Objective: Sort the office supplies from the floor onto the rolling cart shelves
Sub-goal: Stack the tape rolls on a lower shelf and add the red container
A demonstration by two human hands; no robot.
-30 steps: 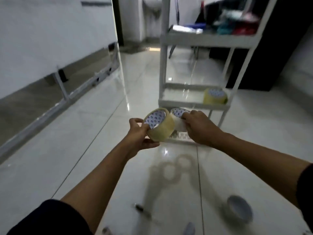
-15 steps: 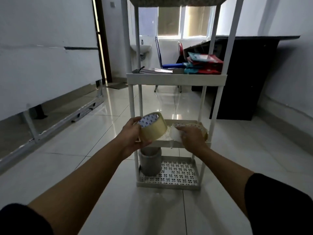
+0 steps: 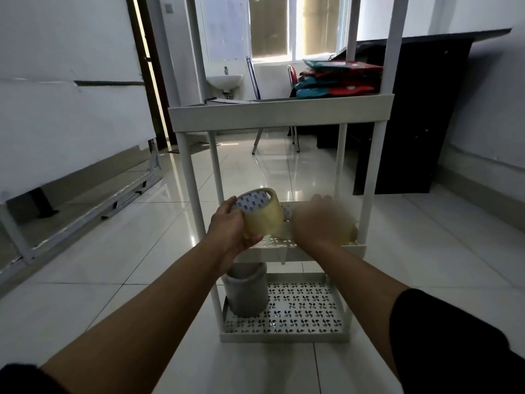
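Observation:
My left hand (image 3: 230,228) grips a yellowish clear tape roll (image 3: 262,218) with a blue-printed white core, held just in front of the white cart's middle shelf (image 3: 272,248). My right hand (image 3: 321,221), motion-blurred, reaches over that shelf; its thumb side still holds a white tape roll (image 3: 287,213), mostly hidden. Another yellowish tape roll (image 3: 349,234) sits on the shelf's right end, half behind my right hand.
A grey cup (image 3: 246,292) stands on the perforated bottom shelf (image 3: 306,334). Red and teal folders (image 3: 338,78) lie on the upper shelf (image 3: 281,112). A dark desk (image 3: 412,115) is behind at right, a whiteboard frame (image 3: 71,194) at left, and chairs and a sink are farther back.
The view rose from the floor to the cart. Both hands carried their tape rolls forward to the middle shelf, and the right hand has reached in over it.

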